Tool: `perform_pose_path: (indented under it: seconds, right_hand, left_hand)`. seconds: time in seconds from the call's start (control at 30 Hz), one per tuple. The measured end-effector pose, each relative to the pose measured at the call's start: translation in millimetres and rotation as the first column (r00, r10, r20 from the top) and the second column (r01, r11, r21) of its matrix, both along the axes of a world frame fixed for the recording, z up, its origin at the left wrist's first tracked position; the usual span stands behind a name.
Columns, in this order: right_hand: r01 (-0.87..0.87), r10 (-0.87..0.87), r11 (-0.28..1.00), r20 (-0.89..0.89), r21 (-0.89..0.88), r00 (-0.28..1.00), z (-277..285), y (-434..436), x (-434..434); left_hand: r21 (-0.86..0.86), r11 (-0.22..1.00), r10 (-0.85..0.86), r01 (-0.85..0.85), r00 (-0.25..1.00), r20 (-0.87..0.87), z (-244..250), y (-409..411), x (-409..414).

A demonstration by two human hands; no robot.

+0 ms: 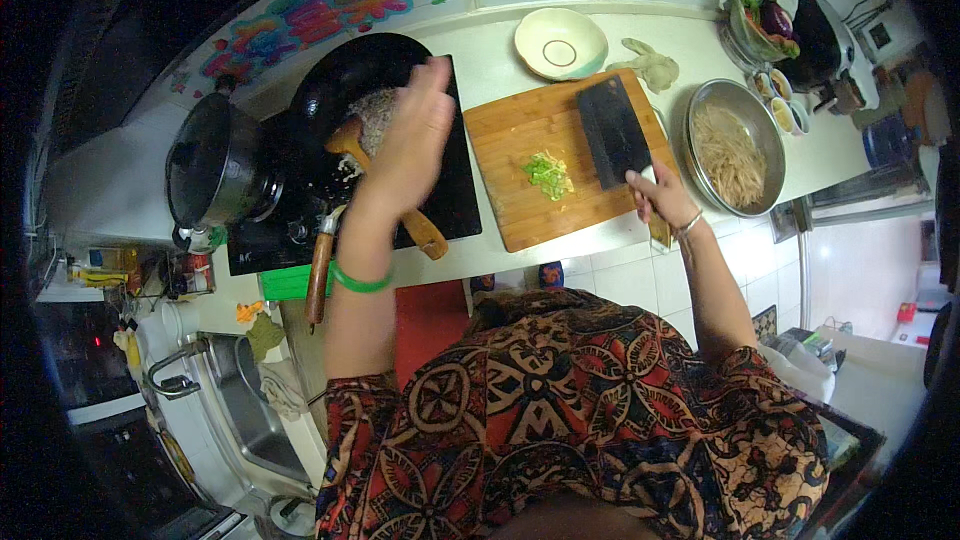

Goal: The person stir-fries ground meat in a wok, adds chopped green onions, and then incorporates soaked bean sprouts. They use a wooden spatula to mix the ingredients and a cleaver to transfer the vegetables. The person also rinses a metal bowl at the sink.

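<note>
My right hand (pixel 661 195) grips the handle of a dark-bladed cleaver (pixel 611 127), whose blade lies over the right part of a wooden cutting board (pixel 510 221). Chopped green and yellowish bits (pixel 550 175) form a small pile at the board's middle. My left hand (pixel 421 135) is raised above the right side of a black wok (pixel 330 82), fingers extended together, slightly blurred, with nothing seen in it. Pale minced food (pixel 373 116) is in the wok. A wooden spatula (pixel 425 234) rests in the wok, passing behind my left hand, its handle end over the counter edge.
A steel bowl of pale shredded food (pixel 729 157) stands right of the board. Behind the board are an empty shallow bowl (pixel 561 45) and a cloth (pixel 649 66). A pot (pixel 217 165) is left of the wok, whose wooden handle (pixel 320 277) juts past the counter. A sink (pixel 240 397) lies lower left.
</note>
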State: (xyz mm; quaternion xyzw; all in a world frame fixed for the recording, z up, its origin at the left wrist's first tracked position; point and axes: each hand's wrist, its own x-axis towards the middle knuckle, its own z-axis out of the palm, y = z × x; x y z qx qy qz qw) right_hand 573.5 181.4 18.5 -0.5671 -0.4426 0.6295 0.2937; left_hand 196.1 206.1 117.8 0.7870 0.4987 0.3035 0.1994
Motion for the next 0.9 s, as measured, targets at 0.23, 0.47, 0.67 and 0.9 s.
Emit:
perform_pose_path:
  seconds: [0.23, 0.47, 0.67, 0.9]
  right_hand:
    - [0.194, -0.197, 0.979, -0.041, -0.059, 0.98, -55.8, -66.8, 44.2]
    - [0.305, -0.308, 0.949, -0.027, -0.082, 0.951, -85.1, -97.7, 69.0]
    - [0.334, -0.35, 0.928, -0.082, -0.165, 0.933, -110.4, -92.7, 47.7]
    - [0.104, -0.127, 0.981, -0.136, -0.163, 0.983, -116.7, -56.6, -35.5]
  left_hand:
    - [-0.357, 0.934, 0.073, -0.035, 0.993, 0.092, -112.3, -6.0, 116.2]
    - [-0.19, 0.9, 0.346, -0.392, 0.908, -0.238, -227.3, 29.8, 117.1]
    - [-0.044, 0.958, 0.25, -0.284, 0.899, -0.36, -248.3, 29.1, 135.7]
    - [-0.03, 0.97, 0.234, -0.239, 0.964, -0.128, -248.8, -1.9, 161.2]
